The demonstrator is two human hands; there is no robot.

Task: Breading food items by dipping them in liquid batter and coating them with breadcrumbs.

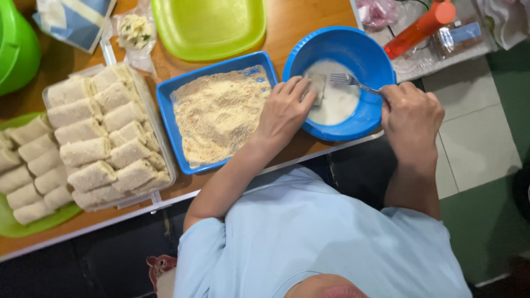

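Note:
My left hand [284,110] reaches over the rim of a blue bowl [364,47] and holds a pale roll [317,87] in the white batter [337,102]. My right hand [411,118] grips the handle of a metal fork [345,80], whose tines rest in the batter beside the roll. Left of the bowl stands a blue rectangular tray [165,105] filled with breadcrumbs [218,113].
A clear container [160,143] of breaded rolls and a green plate [11,226] with more rolls lie at the left. A lime green lid [210,25], a green tub [16,47], an orange bottle [419,27] and plastic bags sit along the far side. The table edge runs just before my body.

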